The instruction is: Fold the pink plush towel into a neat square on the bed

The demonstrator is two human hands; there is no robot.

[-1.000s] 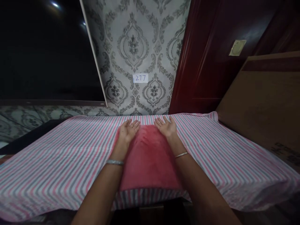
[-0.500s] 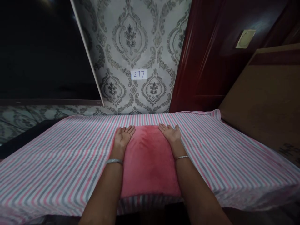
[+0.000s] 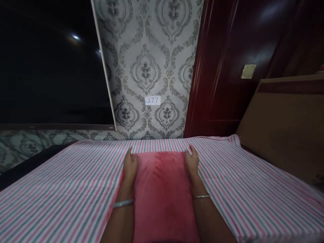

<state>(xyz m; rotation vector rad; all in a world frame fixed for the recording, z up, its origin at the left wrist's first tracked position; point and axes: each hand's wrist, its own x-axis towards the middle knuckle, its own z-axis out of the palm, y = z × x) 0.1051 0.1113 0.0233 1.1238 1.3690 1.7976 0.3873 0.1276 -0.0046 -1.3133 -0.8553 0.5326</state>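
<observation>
A folded pink plush cloth [image 3: 162,195] lies in front of me on a striped sheet [image 3: 83,185]; whether it is a towel or a small blanket I cannot tell. My left hand [image 3: 130,165] stands on edge at the cloth's far left corner, thumb raised and fingers bent inward against the cloth. At the far right corner my right hand [image 3: 192,162] mirrors it, with the thumb up and apart from the fingers. The fingertips are partly hidden at the cloth's edges. Darker creases mark the cloth's far half. Each wrist wears a bracelet.
The striped sheet covers the table, which reaches back to a patterned wall [image 3: 144,71]. A paper label [image 3: 153,100] reading 277 is on the wall. A large dark screen [image 3: 50,67] hangs at left. On the right are a dark red door [image 3: 222,67] and a cardboard box [image 3: 286,128].
Both hands have turned from lying palm up to standing on edge, thumbs raised, at the cloth's far corners. The camera view has tilted upward, so the scene sits lower.
</observation>
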